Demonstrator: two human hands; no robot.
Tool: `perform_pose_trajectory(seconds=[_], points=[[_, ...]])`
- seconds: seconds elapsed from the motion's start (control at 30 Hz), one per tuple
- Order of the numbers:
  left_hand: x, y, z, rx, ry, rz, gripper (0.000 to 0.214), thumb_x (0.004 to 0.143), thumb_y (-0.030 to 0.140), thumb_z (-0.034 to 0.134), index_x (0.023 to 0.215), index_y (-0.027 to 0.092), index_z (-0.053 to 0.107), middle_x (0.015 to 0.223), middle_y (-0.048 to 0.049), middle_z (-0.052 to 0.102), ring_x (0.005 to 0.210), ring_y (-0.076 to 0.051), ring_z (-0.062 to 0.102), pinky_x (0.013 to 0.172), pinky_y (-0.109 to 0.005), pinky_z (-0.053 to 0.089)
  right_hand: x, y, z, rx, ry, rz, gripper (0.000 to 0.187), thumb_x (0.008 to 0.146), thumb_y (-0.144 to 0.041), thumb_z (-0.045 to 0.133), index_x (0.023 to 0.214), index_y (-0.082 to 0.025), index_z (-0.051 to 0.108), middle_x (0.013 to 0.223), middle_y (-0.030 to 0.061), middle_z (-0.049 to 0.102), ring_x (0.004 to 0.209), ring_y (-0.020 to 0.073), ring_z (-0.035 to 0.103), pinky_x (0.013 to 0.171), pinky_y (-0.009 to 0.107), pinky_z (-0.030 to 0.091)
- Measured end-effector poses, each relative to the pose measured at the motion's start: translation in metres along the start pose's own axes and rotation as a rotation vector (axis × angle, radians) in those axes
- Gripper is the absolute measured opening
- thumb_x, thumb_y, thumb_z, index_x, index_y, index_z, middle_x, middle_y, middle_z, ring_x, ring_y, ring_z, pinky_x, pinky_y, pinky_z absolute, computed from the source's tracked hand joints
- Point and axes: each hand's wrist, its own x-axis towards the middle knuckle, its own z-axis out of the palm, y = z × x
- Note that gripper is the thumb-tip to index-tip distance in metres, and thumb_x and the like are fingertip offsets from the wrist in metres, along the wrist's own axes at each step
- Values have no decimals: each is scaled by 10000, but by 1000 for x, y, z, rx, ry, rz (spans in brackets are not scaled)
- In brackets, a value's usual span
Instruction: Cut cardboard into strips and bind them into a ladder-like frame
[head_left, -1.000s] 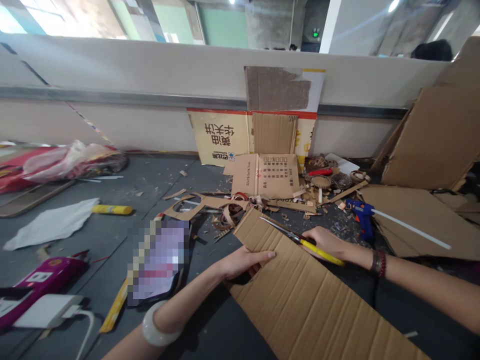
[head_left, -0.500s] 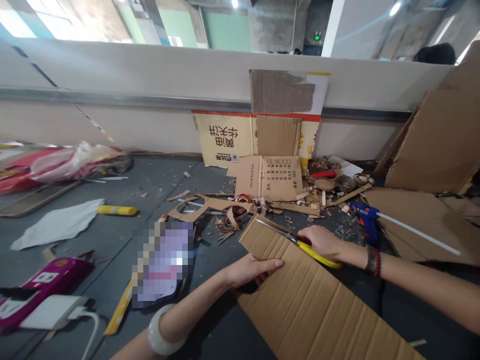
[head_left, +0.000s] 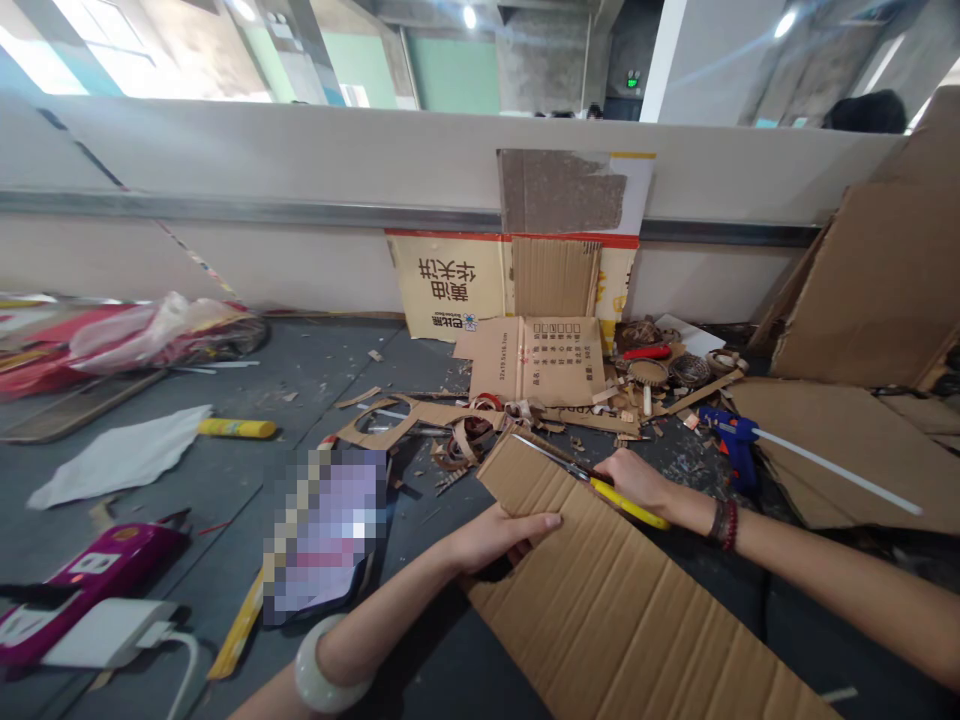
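The right hand (head_left: 637, 482) is closed round yellow-handled scissors (head_left: 626, 503), blades pointing left across the corrugated cardboard sheet (head_left: 622, 590), whose long axis runs down-right from the gripping left hand (head_left: 502, 540).

Left hand (head_left: 502, 535) grips a cardboard sheet (head_left: 607, 610), right hand (head_left: 637, 480) yellow-handled scissors (head_left: 592, 475)

Pixelation hides the screen (head_left: 324, 535); the bottom edge cuts the cardboard sheet (head_left: 622, 620).
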Motion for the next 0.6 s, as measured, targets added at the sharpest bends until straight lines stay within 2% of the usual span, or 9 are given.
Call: perform_pose_trajectory(seconds=[0.13,0.27,0.4,0.6], points=[[-1,0,-3,-6,14,6,492,614,543,652,848,111,627,653,-15,586,518,-107,476,480,-217,363,-4,-2,-2,60,11,-5,228,752,-271,505,603,-152,630,544,35,632,514,139,544,461,204,255],[-1,-1,-2,-14,-29,20,513,618,543,651,895,113,624,693,-29,609,542,-120,495,502,-229,373,-11,-3,-6,86,35,-25,234,751,-329,510,643,-152,619,555,17,608,508,119,498,476,200,267],[-1,-2,-2,15,-55,20,497,612,566,644,818,114,621,637,-18,582,518,-115,476,495,-233,371,-13,-2,-11,132,-17,-69,296,764,-383,493,626,-138,587,540,-5,540,492,91,415,480,194,270],[-1,-1,-3,4,-47,48,508,608,567,645,833,112,626,658,-20,587,525,-107,470,493,-227,363,-11,2,-15,227,-86,-118,369,786,-449,476,632,-125,561,557,-32,466,500,69,345,474,181,266]])
